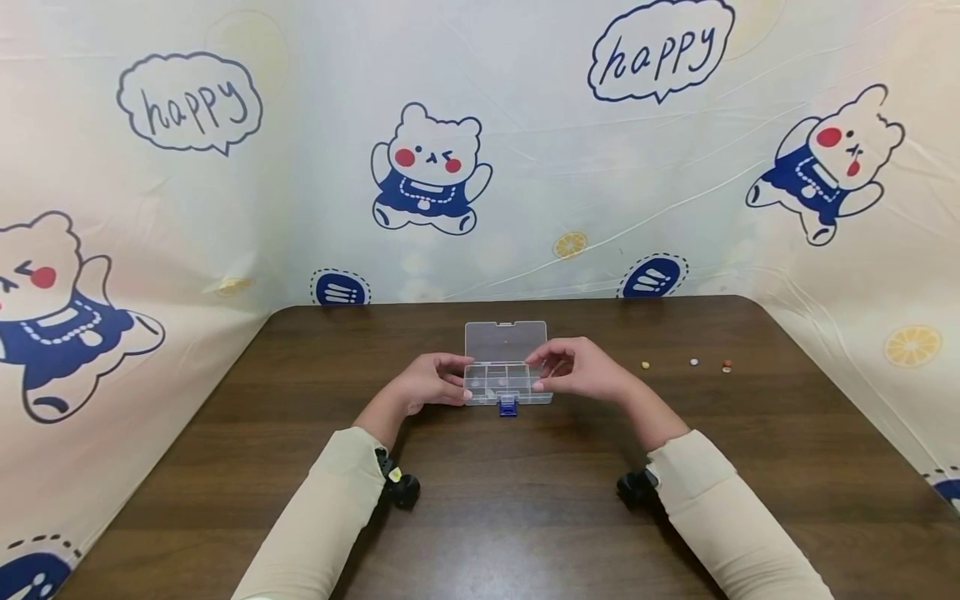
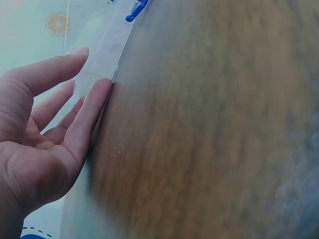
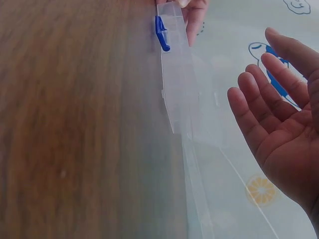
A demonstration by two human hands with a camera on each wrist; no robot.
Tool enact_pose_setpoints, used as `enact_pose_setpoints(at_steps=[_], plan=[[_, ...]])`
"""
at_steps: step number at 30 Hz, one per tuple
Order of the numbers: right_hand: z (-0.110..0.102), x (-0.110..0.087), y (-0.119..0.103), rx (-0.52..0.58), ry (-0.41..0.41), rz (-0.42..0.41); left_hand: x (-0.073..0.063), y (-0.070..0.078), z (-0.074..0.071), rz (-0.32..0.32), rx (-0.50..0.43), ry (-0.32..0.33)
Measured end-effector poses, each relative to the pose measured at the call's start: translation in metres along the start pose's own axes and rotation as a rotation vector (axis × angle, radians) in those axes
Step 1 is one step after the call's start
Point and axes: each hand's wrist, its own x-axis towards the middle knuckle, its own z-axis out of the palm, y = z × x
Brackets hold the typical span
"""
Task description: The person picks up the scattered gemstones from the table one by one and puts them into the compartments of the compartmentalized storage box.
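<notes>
In the head view, a clear plastic compartment box [image 1: 498, 399] stands on the table with its transparent lid [image 1: 506, 342] raised at the back. A blue latch [image 1: 508, 407] hangs at its front. My left hand [image 1: 431, 383] holds the box's left end, thumb at the front corner and fingers farther back. Over the right end, my right hand [image 1: 581, 371] overlaps the box in the head view. The right wrist view shows that right hand [image 3: 284, 109] with loosely bent fingers apart from the box, nothing between them. The blue latch [image 3: 161, 34] also shows there.
On the brown table [image 1: 480, 500], to the right of the box, lie a small yellow piece [image 1: 645, 365], a small white piece [image 1: 693, 362] and a small reddish-brown piece [image 1: 726, 364]. A printed curtain [image 1: 525, 167] hangs behind the table and along both sides.
</notes>
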Motion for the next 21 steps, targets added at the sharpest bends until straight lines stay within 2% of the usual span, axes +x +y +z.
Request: enact_pose_setpoints(at_steps=[21], plan=[[-0.020, -0.021, 0.011, 0.027, 0.046, 0.032, -0.001, 0.001, 0.001, -0.004, -0.007, 0.012]])
